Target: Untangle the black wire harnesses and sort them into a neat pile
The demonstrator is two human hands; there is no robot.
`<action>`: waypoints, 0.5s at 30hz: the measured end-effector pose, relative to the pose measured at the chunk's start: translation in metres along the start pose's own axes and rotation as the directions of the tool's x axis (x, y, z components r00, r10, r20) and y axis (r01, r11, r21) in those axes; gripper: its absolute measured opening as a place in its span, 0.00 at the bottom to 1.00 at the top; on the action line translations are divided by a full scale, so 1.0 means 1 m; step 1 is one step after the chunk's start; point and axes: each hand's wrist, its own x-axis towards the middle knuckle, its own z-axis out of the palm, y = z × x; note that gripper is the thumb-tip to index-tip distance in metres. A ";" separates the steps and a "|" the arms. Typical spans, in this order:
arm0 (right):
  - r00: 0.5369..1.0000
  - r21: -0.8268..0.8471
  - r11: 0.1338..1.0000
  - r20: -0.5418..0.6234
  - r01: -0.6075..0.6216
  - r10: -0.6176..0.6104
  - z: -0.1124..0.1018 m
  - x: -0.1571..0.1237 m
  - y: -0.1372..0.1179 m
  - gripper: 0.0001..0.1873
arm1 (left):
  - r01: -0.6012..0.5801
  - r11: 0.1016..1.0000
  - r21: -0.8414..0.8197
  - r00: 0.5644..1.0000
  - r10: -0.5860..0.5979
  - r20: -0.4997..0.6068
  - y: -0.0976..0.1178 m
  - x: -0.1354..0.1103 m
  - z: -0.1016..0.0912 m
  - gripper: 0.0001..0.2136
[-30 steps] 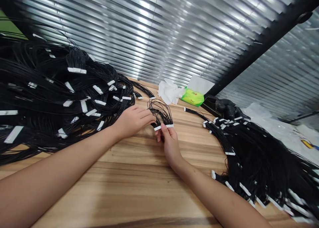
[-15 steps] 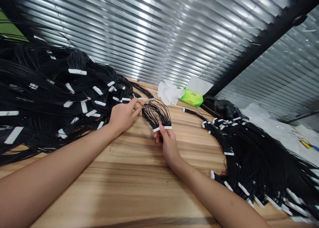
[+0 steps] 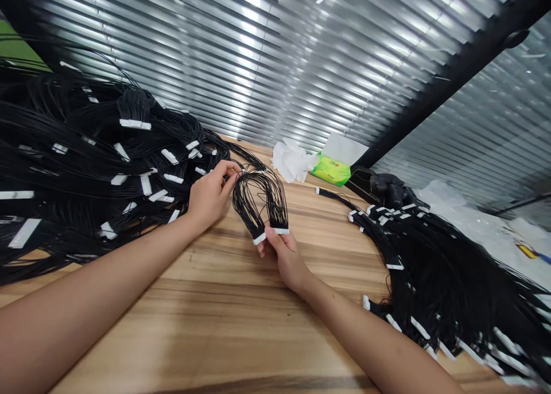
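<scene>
Pinching two white connectors (image 3: 270,235) in a narrow grip, the right hand (image 3: 284,257) holds one small bundle of black wires (image 3: 260,201) over the wooden table (image 3: 327,325); the left hand (image 3: 209,199) is half open at its loops — grip I cannot tell; only this bundle lies apart — a big wire heap (image 3: 86,153) remains left, another heap (image 3: 447,285) right.

the wire bundle (image 3: 279,205) now stands taller, its loop spread wider

the left hand (image 3: 209,199) has slid toward the upper left of the frame, closer to the big wire pile (image 3: 86,147), and away from the top of the loop. the right hand (image 3: 284,256) has dropped lower and leftward, carrying the white connectors (image 3: 259,239) down with it, and these have gone from nearly end to end to a clear gap apart.
</scene>
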 end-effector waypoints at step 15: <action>0.963 0.140 0.976 0.236 -0.166 0.130 0.005 -0.010 -0.008 0.20 | 0.007 0.735 -0.678 0.997 0.052 0.066 -0.002 0.003 0.004 0.10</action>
